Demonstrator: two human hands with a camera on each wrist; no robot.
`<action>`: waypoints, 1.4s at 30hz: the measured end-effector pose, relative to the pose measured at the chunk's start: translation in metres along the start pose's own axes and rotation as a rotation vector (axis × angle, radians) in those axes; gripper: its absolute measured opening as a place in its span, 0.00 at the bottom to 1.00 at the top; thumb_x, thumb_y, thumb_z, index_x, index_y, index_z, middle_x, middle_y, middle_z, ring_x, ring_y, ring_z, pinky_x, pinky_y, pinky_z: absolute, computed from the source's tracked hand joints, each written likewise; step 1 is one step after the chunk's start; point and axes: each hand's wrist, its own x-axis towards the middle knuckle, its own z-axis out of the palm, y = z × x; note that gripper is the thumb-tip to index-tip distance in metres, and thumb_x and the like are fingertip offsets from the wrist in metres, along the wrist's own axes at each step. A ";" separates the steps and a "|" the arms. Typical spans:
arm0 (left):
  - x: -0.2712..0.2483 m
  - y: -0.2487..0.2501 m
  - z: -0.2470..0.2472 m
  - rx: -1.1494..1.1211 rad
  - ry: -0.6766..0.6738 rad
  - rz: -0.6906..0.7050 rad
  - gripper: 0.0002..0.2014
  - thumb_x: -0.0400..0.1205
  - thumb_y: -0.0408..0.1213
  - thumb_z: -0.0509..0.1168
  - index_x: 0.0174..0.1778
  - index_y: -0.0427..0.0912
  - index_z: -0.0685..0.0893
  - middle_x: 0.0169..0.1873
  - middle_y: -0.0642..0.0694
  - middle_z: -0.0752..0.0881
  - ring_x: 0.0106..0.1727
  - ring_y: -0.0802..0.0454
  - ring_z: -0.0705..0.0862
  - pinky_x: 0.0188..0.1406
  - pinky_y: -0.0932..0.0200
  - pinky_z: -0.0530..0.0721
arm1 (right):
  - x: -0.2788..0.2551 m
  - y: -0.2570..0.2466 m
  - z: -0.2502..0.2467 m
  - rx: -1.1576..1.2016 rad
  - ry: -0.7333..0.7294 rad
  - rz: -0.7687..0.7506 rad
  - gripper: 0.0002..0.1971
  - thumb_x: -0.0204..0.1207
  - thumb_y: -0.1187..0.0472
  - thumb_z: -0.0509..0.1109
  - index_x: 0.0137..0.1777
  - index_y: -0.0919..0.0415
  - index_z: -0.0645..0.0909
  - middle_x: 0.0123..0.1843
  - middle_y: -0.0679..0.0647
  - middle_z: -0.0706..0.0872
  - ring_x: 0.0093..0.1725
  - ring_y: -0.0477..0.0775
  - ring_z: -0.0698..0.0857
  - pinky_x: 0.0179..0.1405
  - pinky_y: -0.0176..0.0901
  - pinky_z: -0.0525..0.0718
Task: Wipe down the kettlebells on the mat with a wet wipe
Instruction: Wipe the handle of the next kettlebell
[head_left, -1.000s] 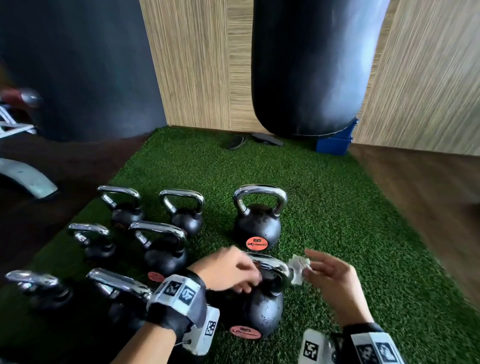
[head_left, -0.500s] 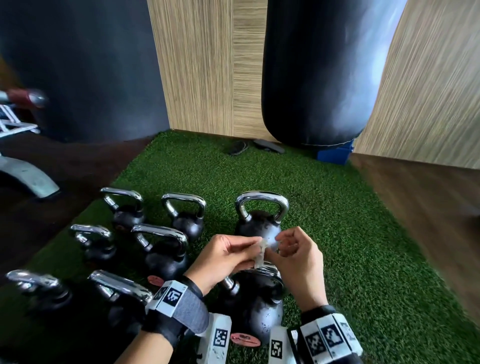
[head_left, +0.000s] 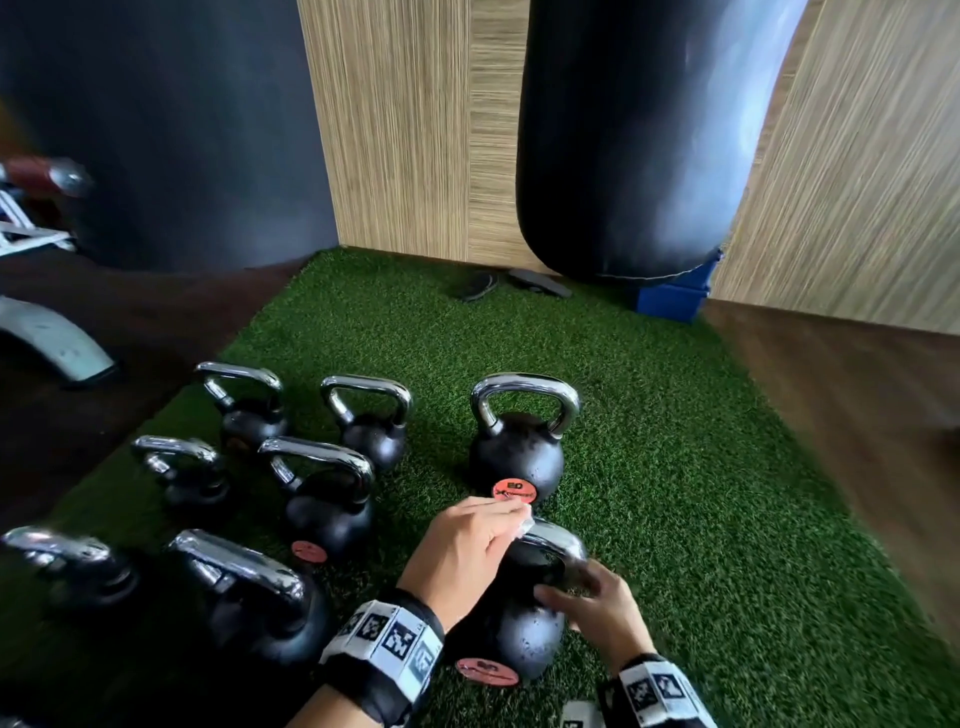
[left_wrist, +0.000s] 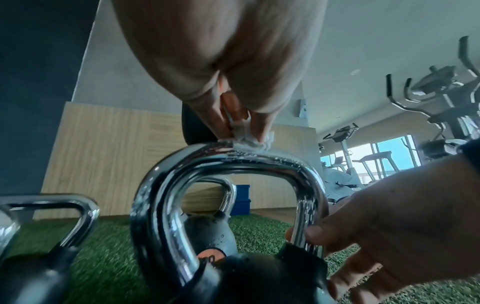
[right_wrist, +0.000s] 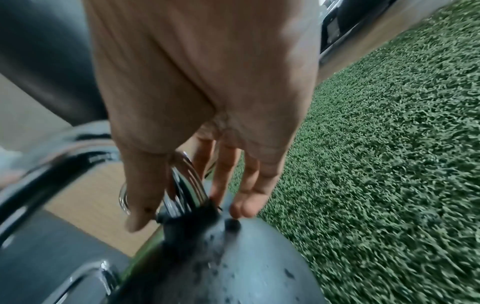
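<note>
While left hand (head_left: 470, 545) pinches wet wipe (left_wrist: 250, 139) atop nearest kettlebell's (head_left: 514, 636) handle (left_wrist: 226, 164), right hand (head_left: 597, 608) grips handle's right post.

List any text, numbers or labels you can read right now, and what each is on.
"20": orange round sticker on the far kettlebell.
Orange sticker on the near kettlebell: print too blurred to read.
Orange sticker on the middle kettlebell: unreadable.
Wristbands: square code patterns, no words.
</note>
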 end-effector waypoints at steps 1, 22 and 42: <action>-0.002 -0.003 -0.003 -0.002 0.023 -0.009 0.12 0.82 0.33 0.71 0.60 0.48 0.93 0.60 0.56 0.91 0.63 0.62 0.87 0.69 0.70 0.79 | 0.002 0.002 0.007 0.006 0.027 -0.007 0.39 0.39 0.33 0.88 0.49 0.53 0.85 0.46 0.47 0.91 0.43 0.42 0.90 0.40 0.36 0.84; -0.046 -0.087 -0.008 -0.484 0.189 -0.556 0.12 0.83 0.26 0.70 0.62 0.34 0.89 0.51 0.51 0.93 0.50 0.63 0.91 0.53 0.63 0.89 | 0.026 0.033 0.027 0.085 0.116 -0.012 0.30 0.54 0.46 0.89 0.51 0.65 0.87 0.49 0.60 0.92 0.52 0.63 0.90 0.61 0.66 0.86; -0.076 -0.104 0.023 -0.434 0.018 -0.734 0.14 0.70 0.59 0.80 0.42 0.55 0.96 0.32 0.56 0.93 0.33 0.67 0.81 0.33 0.64 0.76 | 0.037 0.028 0.018 0.036 0.067 0.008 0.25 0.62 0.70 0.85 0.56 0.79 0.82 0.51 0.68 0.90 0.54 0.66 0.89 0.46 0.42 0.86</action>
